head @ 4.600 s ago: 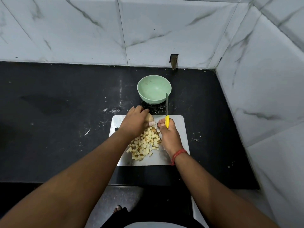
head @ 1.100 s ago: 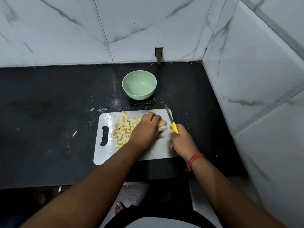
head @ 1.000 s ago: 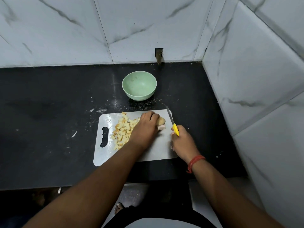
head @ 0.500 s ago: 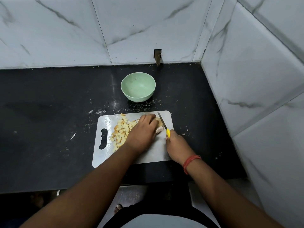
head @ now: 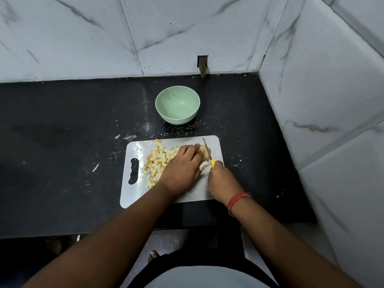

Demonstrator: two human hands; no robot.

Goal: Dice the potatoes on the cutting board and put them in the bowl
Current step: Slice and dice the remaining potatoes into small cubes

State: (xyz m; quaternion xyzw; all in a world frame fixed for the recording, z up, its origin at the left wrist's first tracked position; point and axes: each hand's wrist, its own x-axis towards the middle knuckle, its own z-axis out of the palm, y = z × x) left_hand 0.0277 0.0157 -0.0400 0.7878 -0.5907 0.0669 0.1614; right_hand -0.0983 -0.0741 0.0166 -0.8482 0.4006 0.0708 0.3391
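A white cutting board point(head: 187, 194) lies on the black counter. On its left half sits a heap of diced potato point(head: 156, 163). At the board's far right my left hand point(head: 182, 165) holds a whole potato point(head: 204, 153), fingers curled over it. My right hand point(head: 221, 179) grips a yellow-handled knife point(head: 207, 151); the blade lies across the potato's right part. A pale green bowl point(head: 177, 104) stands empty behind the board.
Marble-tiled walls close the counter at the back and on the right. Crumbs and scraps lie scattered on the black counter point(head: 62, 142) around the board and bowl. The counter's front edge runs just below the board.
Since 4.6 s ago the diced heap ended up on the board's left and my left hand took a whole potato. In the last second the knife moved left onto the potato.
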